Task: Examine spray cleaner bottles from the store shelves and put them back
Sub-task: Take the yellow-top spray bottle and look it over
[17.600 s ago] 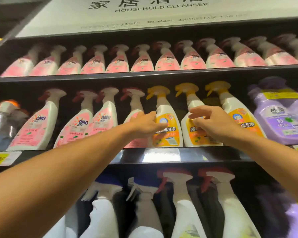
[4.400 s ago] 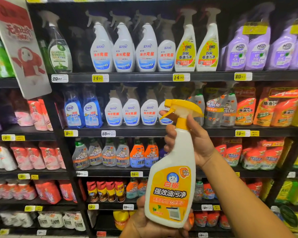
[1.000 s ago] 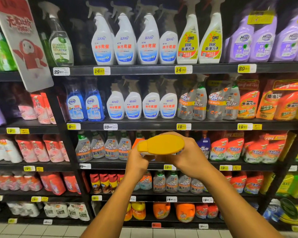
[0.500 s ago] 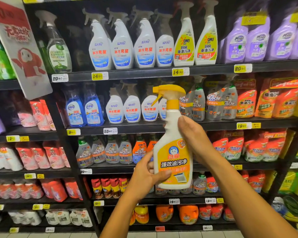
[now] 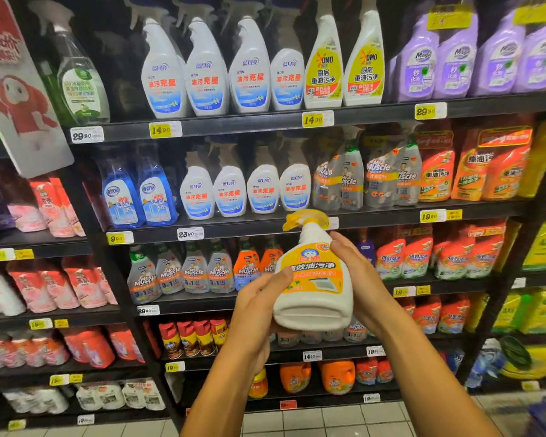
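A white spray cleaner bottle with a yellow trigger head and an orange-yellow label is held in front of the store shelves, tipped back so its white base faces me. My left hand grips its lower left side, thumb on the label. My right hand wraps round its right side. The yellow nozzle points away toward the shelf.
Black store shelves fill the view with rows of spray bottles: white-and-blue ones, yellow-labelled ones, purple ones and grey ones. Orange refill pouches hang right. A slanted sign juts out at the left. Tiled floor lies below.
The bottle went from upright to tipped back, its base now toward me, and dropped lower. My right hand slid down from its neck to its side.
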`<state>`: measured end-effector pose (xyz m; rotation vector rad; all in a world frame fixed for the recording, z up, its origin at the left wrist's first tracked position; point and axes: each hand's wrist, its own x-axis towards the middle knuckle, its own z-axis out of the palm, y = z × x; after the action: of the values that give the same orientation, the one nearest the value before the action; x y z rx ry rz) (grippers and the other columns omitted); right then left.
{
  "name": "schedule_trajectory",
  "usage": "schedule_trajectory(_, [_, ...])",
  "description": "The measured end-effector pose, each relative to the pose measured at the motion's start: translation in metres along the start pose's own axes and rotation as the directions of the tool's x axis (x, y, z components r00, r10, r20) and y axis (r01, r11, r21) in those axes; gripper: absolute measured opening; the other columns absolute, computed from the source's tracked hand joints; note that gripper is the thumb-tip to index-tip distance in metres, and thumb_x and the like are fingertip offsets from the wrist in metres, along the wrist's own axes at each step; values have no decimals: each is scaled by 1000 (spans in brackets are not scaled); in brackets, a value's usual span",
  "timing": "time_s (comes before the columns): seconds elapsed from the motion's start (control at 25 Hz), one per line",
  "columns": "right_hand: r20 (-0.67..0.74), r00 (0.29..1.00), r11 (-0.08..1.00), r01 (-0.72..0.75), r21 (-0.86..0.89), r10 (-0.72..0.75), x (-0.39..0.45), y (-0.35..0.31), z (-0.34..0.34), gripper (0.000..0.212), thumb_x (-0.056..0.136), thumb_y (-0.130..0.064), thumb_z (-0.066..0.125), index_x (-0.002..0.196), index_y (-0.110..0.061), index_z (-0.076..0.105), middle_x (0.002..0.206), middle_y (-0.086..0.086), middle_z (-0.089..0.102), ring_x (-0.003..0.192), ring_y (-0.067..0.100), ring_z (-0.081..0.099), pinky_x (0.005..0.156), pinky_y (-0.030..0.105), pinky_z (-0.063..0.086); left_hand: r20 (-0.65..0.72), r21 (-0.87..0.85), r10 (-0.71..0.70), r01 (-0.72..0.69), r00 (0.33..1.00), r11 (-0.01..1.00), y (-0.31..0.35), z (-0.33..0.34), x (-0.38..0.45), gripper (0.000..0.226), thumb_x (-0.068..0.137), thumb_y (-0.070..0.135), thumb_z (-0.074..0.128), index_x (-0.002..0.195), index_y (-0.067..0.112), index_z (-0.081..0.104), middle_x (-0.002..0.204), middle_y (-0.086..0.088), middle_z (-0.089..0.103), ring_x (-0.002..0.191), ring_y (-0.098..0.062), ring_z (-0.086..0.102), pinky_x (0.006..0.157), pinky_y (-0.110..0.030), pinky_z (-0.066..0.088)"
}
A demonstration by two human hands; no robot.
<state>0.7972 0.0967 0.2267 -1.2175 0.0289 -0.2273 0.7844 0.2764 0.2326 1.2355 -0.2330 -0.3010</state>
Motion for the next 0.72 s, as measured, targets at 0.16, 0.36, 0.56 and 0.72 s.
schedule_trajectory(0.16, [-52, 991, 992, -123, 3, 123, -3, -1, 7, 23, 99, -31, 52, 94, -17, 69, 78, 3, 73, 69, 17, 68, 60, 28, 52, -33, 33, 23, -22, 999, 999, 9, 5, 6, 30, 90, 37, 63, 111, 15, 63, 85, -7, 72, 61, -20, 70, 38, -25, 50])
schedule_trajectory(0.36, [-120, 980, 987, -158, 6, 157, -5, 2, 9, 30, 93, -28, 53, 69, -20, 67, 64, 1, 68, 57, 16, 65, 49, 22, 48, -28, 81, 8, -6, 1000, 997, 18, 8, 13, 27, 93, 38, 60, 93, 11, 68, 64, -7, 70, 44, -19, 65, 33, -18, 45])
schedule_trajectory(0.56, [-89, 984, 987, -158, -27, 155, -7, 5, 10, 43, 93, -27, 52, 55, -24, 72, 64, -1, 68, 59, 16, 66, 52, 26, 48, 7, 101, -19, 18, 1000, 995, 20, 3, 14, 29, 93, 38, 60, 96, 10, 67, 65, -11, 70, 43, -21, 65, 33, -18, 45])
schedule_trajectory(0.72, [-65, 979, 981, -190, 48, 193, -11, 4, 12, 29, 97, -30, 52, 80, -18, 73, 76, 6, 71, 66, 20, 67, 58, 29, 52, 37, 91, -10, 6, 999, 996, 16, -3, 11, 23, 92, 35, 63, 104, 16, 64, 75, -7, 71, 52, -19, 68, 36, -21, 48])
